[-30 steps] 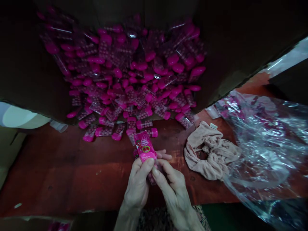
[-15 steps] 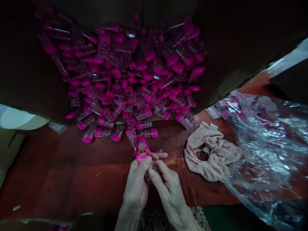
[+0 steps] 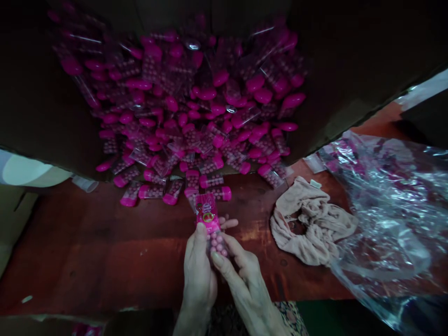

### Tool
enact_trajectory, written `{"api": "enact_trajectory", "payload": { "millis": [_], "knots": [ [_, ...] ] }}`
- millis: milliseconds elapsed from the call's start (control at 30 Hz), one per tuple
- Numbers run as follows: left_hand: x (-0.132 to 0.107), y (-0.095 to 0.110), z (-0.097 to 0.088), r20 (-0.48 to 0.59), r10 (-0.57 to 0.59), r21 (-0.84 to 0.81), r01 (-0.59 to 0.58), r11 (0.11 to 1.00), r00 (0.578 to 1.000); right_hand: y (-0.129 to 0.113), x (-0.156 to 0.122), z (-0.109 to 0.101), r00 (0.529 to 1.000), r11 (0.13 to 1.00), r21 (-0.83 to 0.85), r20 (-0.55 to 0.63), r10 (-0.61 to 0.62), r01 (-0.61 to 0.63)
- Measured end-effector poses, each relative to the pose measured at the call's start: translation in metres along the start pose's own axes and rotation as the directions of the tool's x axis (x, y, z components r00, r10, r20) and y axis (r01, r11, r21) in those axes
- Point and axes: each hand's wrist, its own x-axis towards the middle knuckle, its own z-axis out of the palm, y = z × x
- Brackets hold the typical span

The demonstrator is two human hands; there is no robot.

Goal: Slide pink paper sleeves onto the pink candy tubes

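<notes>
Between both hands is a small clear candy container (image 3: 218,244) filled with pink balls. Its far end wears a shiny pink printed label (image 3: 206,209) with a yellow-green emblem. My left hand (image 3: 198,270) grips the left side, thumb along the edge by the label. On the right, my right hand (image 3: 248,276) pinches the near part, its thumb across the balls and other fingers partly hidden behind. Just beyond lie several similar containers (image 3: 151,191) with pink caps, loose on the reddish-brown table (image 3: 105,261).
A large dark cardboard box (image 3: 350,79) lies open toward me, with a heap of pink-capped candy containers (image 3: 206,93) inside. To the right are a beige crumpled cloth (image 3: 294,247) and a clear plastic bag (image 3: 392,224). A small clear cup (image 3: 85,183) lies at left.
My left thumb has slid back off the label's lower part, and my right thumb has moved slightly nearer me. The pink balls below the label now show.
</notes>
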Motion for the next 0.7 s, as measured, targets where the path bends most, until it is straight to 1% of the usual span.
{"api": "enact_trajectory", "payload": {
  "millis": [133,233,300,367,433,467,567,633,700],
  "knots": [
    [-0.004,-0.002,-0.002,0.023,0.043,0.028,-0.044,0.999,0.999,-0.005,0.004,0.001,0.995,0.997,0.066,0.094,0.034,-0.04],
    [-0.002,0.003,-0.007,0.063,0.011,-0.014,-0.01,1.0,0.998,-0.006,0.007,0.0,0.989,0.994,0.107,0.151,-0.005,-0.012],
    [0.001,0.007,-0.011,0.072,-0.027,-0.066,0.032,0.997,0.997,-0.005,0.006,-0.001,0.99,0.998,0.069,0.142,-0.012,0.002],
    [0.002,0.009,-0.013,0.067,-0.038,-0.093,0.045,0.995,0.997,-0.005,0.004,-0.001,0.991,1.0,0.006,0.134,-0.001,0.0],
    [0.0,0.008,-0.013,0.057,-0.008,-0.061,0.012,0.998,0.998,-0.006,0.003,-0.001,0.993,1.0,-0.02,0.116,-0.001,0.003],
    [-0.001,0.007,-0.011,0.052,0.007,-0.029,-0.006,1.0,0.999,-0.006,0.003,0.0,0.994,1.0,-0.007,0.11,-0.009,0.009],
    [-0.007,0.004,-0.004,0.04,0.018,0.045,-0.02,0.999,0.999,-0.006,0.008,0.003,0.993,0.995,0.096,0.117,0.005,-0.016],
    [-0.01,0.004,-0.001,0.031,-0.008,0.046,0.007,0.999,0.999,-0.004,0.013,0.004,0.987,0.977,0.199,0.154,0.043,-0.074],
    [-0.011,0.005,-0.002,0.029,-0.05,0.024,0.05,0.998,0.998,0.001,0.019,0.005,0.977,0.936,0.317,0.193,0.092,-0.151]
  ]
}}
